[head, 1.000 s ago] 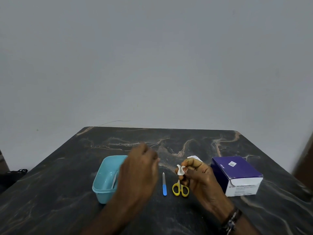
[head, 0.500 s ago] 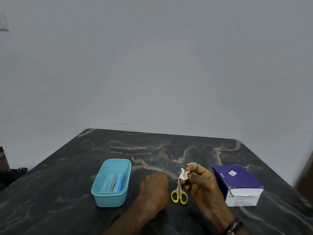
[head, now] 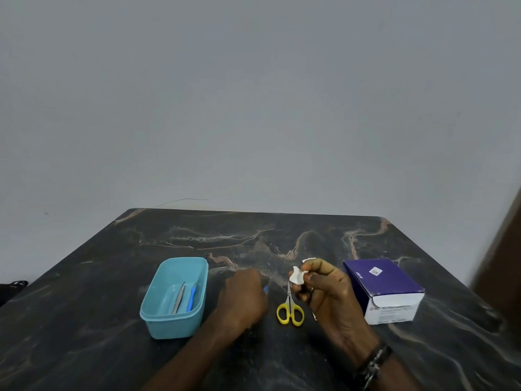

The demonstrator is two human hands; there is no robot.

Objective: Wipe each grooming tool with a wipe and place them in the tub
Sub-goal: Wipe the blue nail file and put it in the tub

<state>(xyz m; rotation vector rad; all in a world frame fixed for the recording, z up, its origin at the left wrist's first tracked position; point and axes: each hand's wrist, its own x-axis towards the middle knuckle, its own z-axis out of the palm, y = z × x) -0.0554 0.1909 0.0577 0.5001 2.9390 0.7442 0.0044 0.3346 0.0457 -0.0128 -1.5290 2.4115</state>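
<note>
Right hand [head: 327, 292] pinches wipe [head: 297, 276]; left hand [head: 244, 297] curled, maybe on blue file [head: 266, 289].

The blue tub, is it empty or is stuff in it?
Not empty. The blue tub holds metal tweezers and a blue-handled tool.
</note>
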